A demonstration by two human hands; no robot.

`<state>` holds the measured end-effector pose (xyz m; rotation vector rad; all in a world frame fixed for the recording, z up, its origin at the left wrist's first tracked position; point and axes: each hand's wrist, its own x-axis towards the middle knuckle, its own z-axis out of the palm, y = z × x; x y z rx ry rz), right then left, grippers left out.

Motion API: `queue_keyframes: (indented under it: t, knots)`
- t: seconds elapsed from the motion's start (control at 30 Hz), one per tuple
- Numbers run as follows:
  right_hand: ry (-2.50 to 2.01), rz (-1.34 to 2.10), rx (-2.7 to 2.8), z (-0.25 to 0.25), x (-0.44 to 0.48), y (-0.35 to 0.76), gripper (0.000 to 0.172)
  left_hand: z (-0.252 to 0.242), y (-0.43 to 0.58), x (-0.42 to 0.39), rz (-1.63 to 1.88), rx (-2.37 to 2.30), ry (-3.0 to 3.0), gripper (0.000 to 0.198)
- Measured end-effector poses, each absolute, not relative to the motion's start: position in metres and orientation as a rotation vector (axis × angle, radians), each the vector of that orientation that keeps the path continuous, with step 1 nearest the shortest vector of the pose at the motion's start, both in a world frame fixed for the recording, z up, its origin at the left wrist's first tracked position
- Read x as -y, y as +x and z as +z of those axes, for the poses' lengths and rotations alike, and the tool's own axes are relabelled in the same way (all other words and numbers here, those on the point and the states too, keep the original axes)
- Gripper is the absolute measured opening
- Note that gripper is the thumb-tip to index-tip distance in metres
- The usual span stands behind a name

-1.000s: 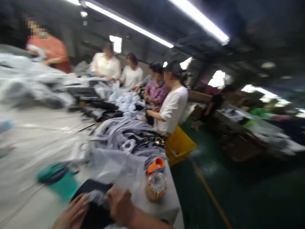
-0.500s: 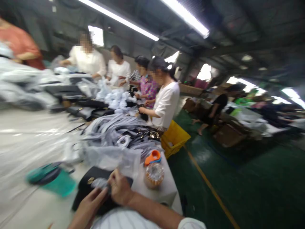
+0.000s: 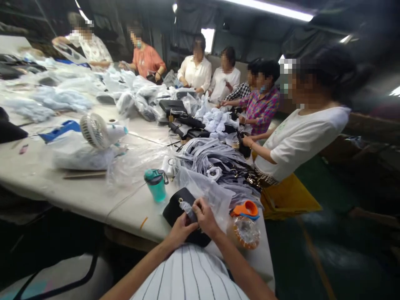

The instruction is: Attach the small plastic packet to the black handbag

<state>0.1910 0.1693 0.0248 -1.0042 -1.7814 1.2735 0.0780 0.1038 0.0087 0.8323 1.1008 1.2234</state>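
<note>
A black handbag point(image 3: 172, 206) lies in front of me at the table's edge, with a small gold fitting on it. A grey-white wrapped strip point(image 3: 186, 207), which looks like the bag's covered handle, runs up from that fitting. My left hand point(image 3: 182, 228) has its fingers closed on the lower side of the strip. Opposite it, my right hand point(image 3: 203, 214) pinches the same strip, thumb and fingers together. Beyond the bag lies a clear plastic bag point(image 3: 215, 196). A teal bottle point(image 3: 155, 187) stands to the left.
To the right sit a roll of tape point(image 3: 246, 233) and an orange tape cutter point(image 3: 245, 208). Grey wrapped straps point(image 3: 203, 152) are heaped ahead. A small fan point(image 3: 93, 131) is on the left. Several co-workers stand round the table point(image 3: 125, 212); a yellow crate point(image 3: 289, 196) is beside it.
My view has swung left, so the table, bag and hands appear further right and more co-workers show. Both hands stay on the bag's wrapped strip.
</note>
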Motion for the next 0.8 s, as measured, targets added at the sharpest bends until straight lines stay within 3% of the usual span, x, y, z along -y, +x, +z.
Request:
queue_keyframes:
  t: [0.23, 0.43, 0.6, 0.8]
  knots:
    - [-1.013, 1.444, 1.791, 0.027, -0.169, 0.205, 0.017, -0.007, 0.064, -0.101, 1.196, -1.259, 0.957, 0.051]
    - [-0.774, 1.557, 1.931, 0.012, -0.181, 0.234, 0.040, -0.013, 0.061, -0.105, 1.155, -1.253, 0.997, 0.058]
    - [-0.794, 1.400, 1.895, 0.009, -0.174, 0.231, 0.015, -0.022, 0.055, -0.108, 1.103, -1.280, 1.012, 0.064]
    - [-0.872, 1.264, 1.815, 0.008, -0.159, 0.220, 0.011, -0.027, 0.052, -0.108, 1.066, -1.390, 1.116, 0.072]
